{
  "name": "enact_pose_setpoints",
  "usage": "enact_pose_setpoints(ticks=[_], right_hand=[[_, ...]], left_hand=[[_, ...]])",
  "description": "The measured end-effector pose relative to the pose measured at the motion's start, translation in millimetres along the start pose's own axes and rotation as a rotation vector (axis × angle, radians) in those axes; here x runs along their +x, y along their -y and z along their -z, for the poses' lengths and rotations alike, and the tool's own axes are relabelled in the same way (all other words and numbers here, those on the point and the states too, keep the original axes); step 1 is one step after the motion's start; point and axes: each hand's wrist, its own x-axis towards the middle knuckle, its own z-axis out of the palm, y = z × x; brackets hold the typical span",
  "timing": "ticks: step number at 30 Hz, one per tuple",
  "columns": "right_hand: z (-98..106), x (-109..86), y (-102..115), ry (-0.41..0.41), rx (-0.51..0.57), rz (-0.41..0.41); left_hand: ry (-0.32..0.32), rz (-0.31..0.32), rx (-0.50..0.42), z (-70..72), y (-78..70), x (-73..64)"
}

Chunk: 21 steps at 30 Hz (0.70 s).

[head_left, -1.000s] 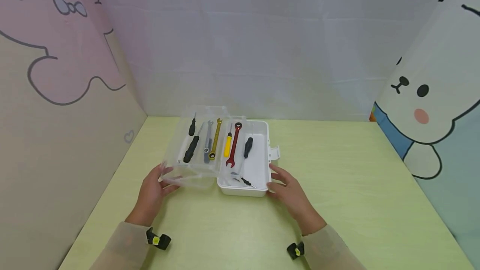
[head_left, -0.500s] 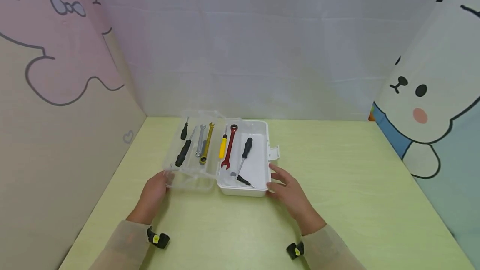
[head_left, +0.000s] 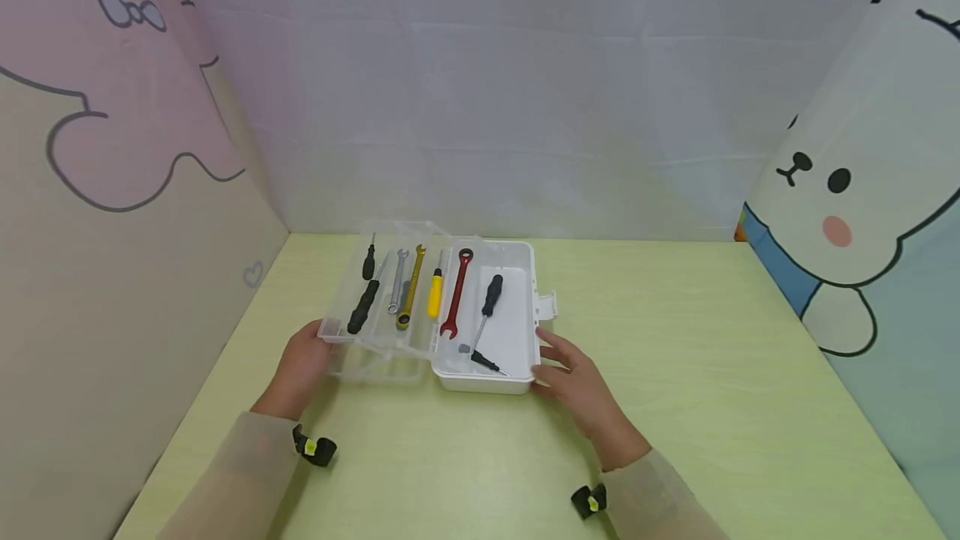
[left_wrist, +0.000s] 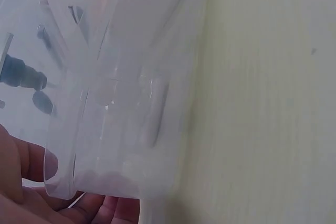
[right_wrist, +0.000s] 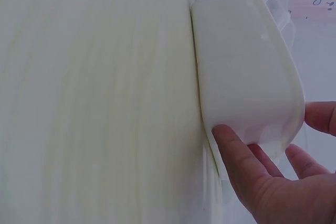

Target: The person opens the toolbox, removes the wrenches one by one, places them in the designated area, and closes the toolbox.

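Note:
A white toolbox (head_left: 513,332) stands on the table, its clear plastic lid section (head_left: 382,348) spread out to its left. My left hand (head_left: 300,365) grips the left front corner of that clear plastic, thumb above and fingers below in the left wrist view. Through the plastic show black screwdrivers (head_left: 363,307), a silver wrench (head_left: 398,282), a gold wrench (head_left: 411,288) and a yellow screwdriver (head_left: 435,294). Nearer the hinge lies a red wrench (head_left: 456,297). Inside the box are a black screwdriver (head_left: 492,297) and a small black tool (head_left: 485,360). My right hand (head_left: 573,377) holds the box's front right corner.
A white latch (head_left: 547,307) sticks out from the box's right side. The pale green table (head_left: 712,357) extends to a hanging white cloth (head_left: 525,107) behind. Cartoon-printed panels (head_left: 135,148) stand on both sides.
The clear plastic and the tools on it have come down and shifted left. The yellow screwdriver has moved away from the red wrench. My left hand has regripped the corner; my right hand stays put.

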Motion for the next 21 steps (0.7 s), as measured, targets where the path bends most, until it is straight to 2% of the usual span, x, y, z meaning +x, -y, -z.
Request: enact_pose_setpoints(ticks=[5, 10, 15, 18, 21], right_hand=[[-1.7, 0.4, 1.0, -0.006, -0.003, -0.007], [-1.5, 2.3, 2.2, 0.011, -0.014, -0.002], [3.8, 4.7, 2.4, 0.032, -0.044, 0.003], [7.1, 5.7, 5.3, 0.047, -0.090, -0.006], [10.6, 5.7, 11.0, 0.054, -0.187, -0.004]], left_hand=[[0.034, -0.010, -0.024, 5.9, -2.6, 9.2], [0.118, -0.016, 0.011, 18.8, -5.0, 14.2], [0.178, -0.019, -0.046, 24.1, -5.3, 22.7], [0.185, -0.002, -0.078, 24.0, -3.3, 26.9], [0.179, 0.016, -0.107, 23.2, -1.3, 29.3]])
